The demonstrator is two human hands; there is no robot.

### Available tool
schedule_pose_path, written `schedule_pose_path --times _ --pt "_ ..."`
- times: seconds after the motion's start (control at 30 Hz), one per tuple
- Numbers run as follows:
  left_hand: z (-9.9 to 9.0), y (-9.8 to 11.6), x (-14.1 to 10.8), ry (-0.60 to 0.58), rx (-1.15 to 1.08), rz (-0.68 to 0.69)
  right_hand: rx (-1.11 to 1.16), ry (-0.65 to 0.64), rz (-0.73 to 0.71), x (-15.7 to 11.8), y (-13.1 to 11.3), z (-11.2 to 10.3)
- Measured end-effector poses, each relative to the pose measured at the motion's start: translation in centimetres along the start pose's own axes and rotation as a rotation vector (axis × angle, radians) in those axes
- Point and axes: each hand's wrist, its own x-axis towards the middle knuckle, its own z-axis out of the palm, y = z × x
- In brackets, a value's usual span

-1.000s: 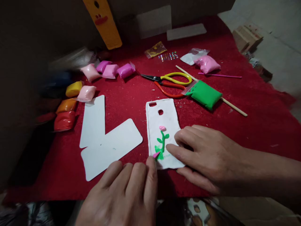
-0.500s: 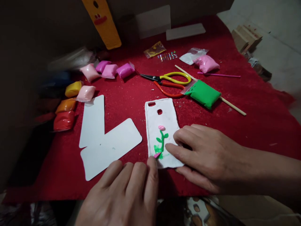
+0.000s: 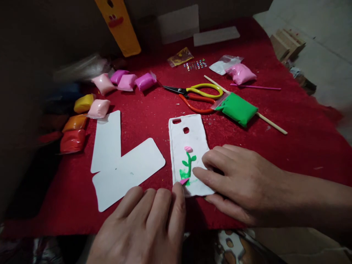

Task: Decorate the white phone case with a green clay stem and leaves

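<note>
A white clay-covered phone case (image 3: 178, 141) lies on the red cloth, with a green stem and leaves (image 3: 189, 165) and a pink bud (image 3: 188, 149) on it. The fingers of my left hand (image 3: 148, 223) are closed on a pink pointed tool (image 3: 184, 181); its tip touches the green smear at the stem's foot. My right hand (image 3: 239, 179) rests on the case's lower right edge, its index finger on the surface and its thumb at the bottom edge. The fingers are bent round that edge and hold the case.
Two white cards (image 3: 129, 172) lie left of the case. Beyond it are scissors (image 3: 181, 90), a green clay packet (image 3: 238, 110) over a wooden stick (image 3: 272, 123), and a pink stick (image 3: 255, 87). Several clay packets (image 3: 73, 141) line the left; a yellow strip (image 3: 123, 33) stands behind.
</note>
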Motion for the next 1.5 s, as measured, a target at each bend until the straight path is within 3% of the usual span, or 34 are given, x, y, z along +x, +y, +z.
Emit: schedule_pose_path --times 0.17,0.3,0.57,0.77,1.0,1.23,1.5 --pt "-0.17 -0.08 -0.29 0.067 0.009 0.018 0.001 -0.001 0.004 -0.06 0.01 0.02" --pt "-0.39 -0.47 -0.36 -0.041 -0.047 0.027 -0.002 0.002 0.006 0.01 -0.05 0.01" --pt "-0.15 -0.54 -0.12 0.022 -0.084 0.028 0.003 -0.004 0.008 0.06 -0.08 -0.02" --pt "-0.1 -0.84 -0.25 -0.085 -0.088 0.031 0.004 -0.008 0.016 -0.04 -0.13 -0.12" --pt "-0.21 -0.51 -0.26 0.007 -0.079 0.024 0.006 -0.001 0.013 0.12 -0.03 -0.04" --pt "-0.17 -0.78 -0.38 -0.071 -0.065 0.024 0.001 0.018 0.01 0.17 0.0 0.06" --pt "0.16 -0.35 -0.48 0.013 -0.054 0.006 -0.002 -0.006 0.013 0.14 0.02 -0.11"
